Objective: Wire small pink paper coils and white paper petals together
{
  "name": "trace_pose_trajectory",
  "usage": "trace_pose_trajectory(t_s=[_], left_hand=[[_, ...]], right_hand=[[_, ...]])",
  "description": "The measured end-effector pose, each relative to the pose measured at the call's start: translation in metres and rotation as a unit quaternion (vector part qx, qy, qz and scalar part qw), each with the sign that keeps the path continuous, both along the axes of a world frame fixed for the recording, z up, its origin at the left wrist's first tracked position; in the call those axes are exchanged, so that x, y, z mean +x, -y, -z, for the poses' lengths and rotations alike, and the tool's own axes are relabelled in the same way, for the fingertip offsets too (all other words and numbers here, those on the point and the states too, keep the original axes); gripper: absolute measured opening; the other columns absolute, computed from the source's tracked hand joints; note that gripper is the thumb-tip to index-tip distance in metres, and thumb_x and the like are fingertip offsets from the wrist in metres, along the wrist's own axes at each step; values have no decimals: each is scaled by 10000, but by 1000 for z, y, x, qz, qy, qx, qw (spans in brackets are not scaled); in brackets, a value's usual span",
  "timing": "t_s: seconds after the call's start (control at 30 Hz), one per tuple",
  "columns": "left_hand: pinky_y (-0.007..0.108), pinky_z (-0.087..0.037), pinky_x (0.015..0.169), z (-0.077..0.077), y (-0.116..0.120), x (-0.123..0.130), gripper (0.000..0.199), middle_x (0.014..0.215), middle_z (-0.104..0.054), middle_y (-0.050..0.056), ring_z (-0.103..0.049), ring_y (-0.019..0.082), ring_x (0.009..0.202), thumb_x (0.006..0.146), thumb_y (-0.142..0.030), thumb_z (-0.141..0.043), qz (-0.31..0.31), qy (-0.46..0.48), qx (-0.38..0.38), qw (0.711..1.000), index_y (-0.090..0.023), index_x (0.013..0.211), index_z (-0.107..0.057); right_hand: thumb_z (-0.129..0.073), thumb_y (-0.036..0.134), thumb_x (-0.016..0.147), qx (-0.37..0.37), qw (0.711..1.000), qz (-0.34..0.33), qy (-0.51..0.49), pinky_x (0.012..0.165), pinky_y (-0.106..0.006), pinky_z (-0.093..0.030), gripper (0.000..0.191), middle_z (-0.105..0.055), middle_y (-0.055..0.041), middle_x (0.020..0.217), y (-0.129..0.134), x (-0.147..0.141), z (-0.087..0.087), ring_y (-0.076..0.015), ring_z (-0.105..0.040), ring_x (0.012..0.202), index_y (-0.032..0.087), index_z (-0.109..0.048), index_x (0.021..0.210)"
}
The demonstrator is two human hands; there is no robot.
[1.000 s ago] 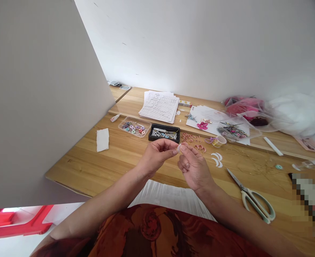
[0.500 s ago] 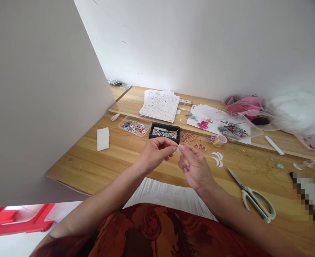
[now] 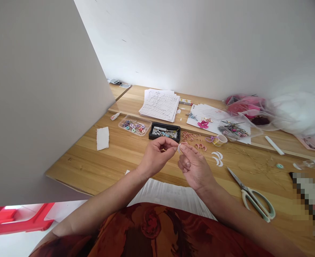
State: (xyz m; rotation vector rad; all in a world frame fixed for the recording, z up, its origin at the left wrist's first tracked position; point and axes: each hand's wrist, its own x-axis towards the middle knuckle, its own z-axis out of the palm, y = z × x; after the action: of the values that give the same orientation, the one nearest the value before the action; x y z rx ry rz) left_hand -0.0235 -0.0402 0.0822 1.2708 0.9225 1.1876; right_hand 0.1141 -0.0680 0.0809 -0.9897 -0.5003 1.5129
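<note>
Both hands meet over the wooden table, just in front of the black tray (image 3: 153,136). My right hand (image 3: 194,163) pinches a small white curved piece (image 3: 179,147) between thumb and index finger. The fingertips of my left hand (image 3: 157,155) are pinched together at the left edge of that piece; whether they grip it or something tiny is too small to tell. Several white crescent pieces (image 3: 216,161) lie to the right of my right hand. Small pink curled pieces (image 3: 188,136) are scattered behind the hands.
Behind lie a clear bead box (image 3: 122,125), a stack of cut paper sheets (image 3: 159,105) and a pink flower (image 3: 203,124). Open scissors (image 3: 249,192) rest at the right. A small cup (image 3: 219,140) and a white stick (image 3: 274,145) are farther back. A white cloth piece (image 3: 102,138) lies left.
My left forearm has shifted slightly, and a small white corner now shows beside it at the table's front. The hands keep nearly the same pose around the white piece.
</note>
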Motion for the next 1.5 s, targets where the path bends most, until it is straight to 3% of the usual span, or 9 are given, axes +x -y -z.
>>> trace_pose_trajectory(t_s=[0.3,0.57,0.7,1.0,1.2,1.37,1.5], left_hand=[[246,-484,688,1,6,0,235,861,-732,43,-608,117,739,786,-355,-800,6,23,-32,999,-155,900,-754],[221,-478,649,1,7,6,203,756,-690,12,-587,96,690,787,-334,-796,-32,37,-53,997,-147,814,-722],[227,-512,663,0,6,6,218,785,-690,7,-603,98,704,772,-349,-812,-21,73,-91,993,-154,809,-722],[252,-524,806,-7,1,1,230,1016,-734,79,-686,171,982,702,-293,-873,9,166,-101,981,-133,723,-708],[276,-536,834,-10,4,1,220,1011,-723,69,-712,186,997,724,-272,-861,31,196,-98,975,-134,730,-689],[298,-546,840,-11,5,-2,232,1002,-731,73,-716,188,977,744,-296,-846,40,186,-88,978,-142,754,-673],[292,-571,809,-12,4,-6,250,1061,-721,105,-709,202,998,743,-328,-847,13,124,-68,990,-130,764,-694]], right_hand=[[-935,364,615,16,1000,18,18,373,-173,-204,343,-388,124,432,0,0,1,-26,-236,388,192,-718,818],[-908,379,673,32,999,4,32,401,-194,-181,302,-384,118,423,2,-2,3,-29,-230,386,198,-717,821],[-890,368,698,40,999,-4,31,426,-192,-204,295,-379,119,433,3,-1,2,-33,-243,404,213,-721,882],[-874,407,710,66,993,-58,76,475,-206,-297,300,-543,48,560,2,4,11,-58,-398,478,192,-666,737],[-872,429,714,65,991,-87,80,476,-213,-352,307,-631,10,670,1,10,10,-79,-477,525,187,-684,716],[-872,431,723,46,987,-116,97,471,-194,-371,308,-672,-16,754,1,12,11,-96,-554,606,180,-696,755],[-868,363,729,86,976,-120,161,518,-205,-445,278,-725,-52,953,-3,20,11,-159,-656,822,202,-713,895]])
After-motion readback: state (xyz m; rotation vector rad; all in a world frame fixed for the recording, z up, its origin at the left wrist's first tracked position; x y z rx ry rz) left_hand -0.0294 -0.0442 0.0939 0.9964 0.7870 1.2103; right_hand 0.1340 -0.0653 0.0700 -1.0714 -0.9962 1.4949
